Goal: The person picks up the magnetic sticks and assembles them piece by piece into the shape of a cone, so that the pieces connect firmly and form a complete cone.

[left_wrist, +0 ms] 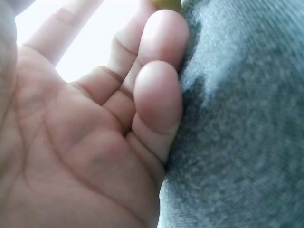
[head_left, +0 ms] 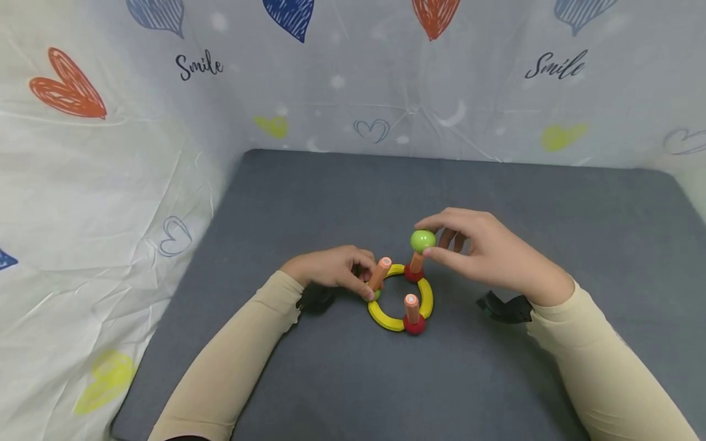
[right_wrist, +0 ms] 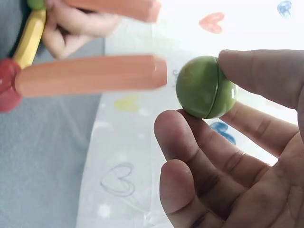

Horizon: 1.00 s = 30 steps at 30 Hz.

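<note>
My right hand (head_left: 480,248) pinches a glossy green ball (head_left: 423,241) between thumb and fingers. The ball is just off the free end of an orange peg (right_wrist: 95,76); a narrow gap shows in the right wrist view. That peg stands in a red ball joint (head_left: 413,273) of a yellow ring (head_left: 386,320) lying on the table. On the ring's left side my left hand (head_left: 339,269) pinches a green ball joint (head_left: 377,295), at the foot of a second orange peg (head_left: 380,274). A third orange peg (head_left: 411,308) rises from the near red ball joint (head_left: 414,325).
The dark grey table (head_left: 309,202) lies under both arms. A pale cloth (head_left: 342,79) with printed hearts and words hangs behind it and down the left side. A black strap (head_left: 504,307) sits at the right wrist.
</note>
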{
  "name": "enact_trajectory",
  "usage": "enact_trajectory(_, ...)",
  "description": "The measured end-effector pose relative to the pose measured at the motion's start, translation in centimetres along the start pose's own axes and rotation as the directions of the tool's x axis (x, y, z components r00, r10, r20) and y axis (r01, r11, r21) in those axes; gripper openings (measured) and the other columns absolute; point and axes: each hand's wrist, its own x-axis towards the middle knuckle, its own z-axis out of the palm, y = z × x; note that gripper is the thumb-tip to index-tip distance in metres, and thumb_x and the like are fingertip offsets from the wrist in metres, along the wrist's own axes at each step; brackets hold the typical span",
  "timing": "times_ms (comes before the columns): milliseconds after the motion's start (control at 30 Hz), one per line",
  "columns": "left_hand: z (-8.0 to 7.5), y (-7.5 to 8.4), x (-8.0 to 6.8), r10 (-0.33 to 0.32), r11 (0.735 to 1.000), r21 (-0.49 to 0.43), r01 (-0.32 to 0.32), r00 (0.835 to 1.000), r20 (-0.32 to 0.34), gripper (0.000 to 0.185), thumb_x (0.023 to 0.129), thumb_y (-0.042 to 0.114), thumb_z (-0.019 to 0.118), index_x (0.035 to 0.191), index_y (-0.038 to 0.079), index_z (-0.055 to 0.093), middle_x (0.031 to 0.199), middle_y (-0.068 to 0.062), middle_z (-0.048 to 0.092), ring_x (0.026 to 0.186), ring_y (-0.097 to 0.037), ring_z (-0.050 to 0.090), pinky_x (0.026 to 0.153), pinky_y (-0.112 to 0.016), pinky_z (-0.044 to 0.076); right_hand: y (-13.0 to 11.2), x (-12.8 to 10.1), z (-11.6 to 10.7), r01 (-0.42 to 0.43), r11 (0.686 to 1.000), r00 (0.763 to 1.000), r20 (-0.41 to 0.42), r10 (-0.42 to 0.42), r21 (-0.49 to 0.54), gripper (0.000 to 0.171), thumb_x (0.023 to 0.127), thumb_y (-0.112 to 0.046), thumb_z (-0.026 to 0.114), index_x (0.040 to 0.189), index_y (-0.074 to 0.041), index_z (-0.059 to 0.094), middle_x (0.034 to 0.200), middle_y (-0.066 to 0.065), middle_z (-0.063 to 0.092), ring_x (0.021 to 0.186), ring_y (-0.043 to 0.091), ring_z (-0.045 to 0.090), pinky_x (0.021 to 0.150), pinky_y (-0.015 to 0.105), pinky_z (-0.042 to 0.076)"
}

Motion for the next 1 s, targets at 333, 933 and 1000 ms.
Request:
enact_trajectory(333, 0.1, -0.2, 0.0, 0.004, 1.000, 0.009, -0.004, 1.000, -0.004, 0.015, 0.089, 0.022, 0.086, 0.103, 0.019, 0.080, 0.093, -0.001, 0.060, 0.085, -0.018, 0.055, 0.075, -0.029, 0.047, -0.3, -0.1, 1.4, 0.085, 0.995, 0.996, -0.012, -0.084, 0.048, 0.040, 0.090, -0.010, 0.084, 0.127, -0.021, 0.073, 0.112, -0.015, 0.069, 0.084, 0.002, 0.064, 0.069, 0.029, 0.056)
enact_trajectory(933, 0.1, 0.0, 0.3, 0.012, 1.000, -0.001, -0.012, 1.000, 0.000, 0.019, 0.090, 0.019, 0.086, 0.107, 0.012, 0.081, 0.094, 0.000, 0.062, 0.085, -0.016, 0.055, 0.078, -0.028, 0.046, -0.8, 0.4, 3.5, 0.101, 0.993, 0.995, -0.015, -0.100, 0.062, 0.044, 0.095, -0.016, 0.081, 0.137, -0.013, 0.069, 0.120, -0.007, 0.068, 0.083, 0.004, 0.061, 0.069, 0.034, 0.056)
enact_trajectory(1000, 0.2, -0.1, 0.4, 0.008, 1.000, 0.000, -0.008, 1.000, 0.000, 0.020, 0.090, 0.019, 0.086, 0.107, 0.012, 0.081, 0.094, -0.001, 0.062, 0.085, -0.017, 0.055, 0.078, -0.028, 0.046, -1.0, 0.0, 3.5, 0.063, 0.998, 0.997, -0.047, -0.061, 0.031, 0.047, 0.094, -0.018, 0.082, 0.139, -0.015, 0.067, 0.120, -0.007, 0.067, 0.083, 0.003, 0.061, 0.069, 0.033, 0.055)
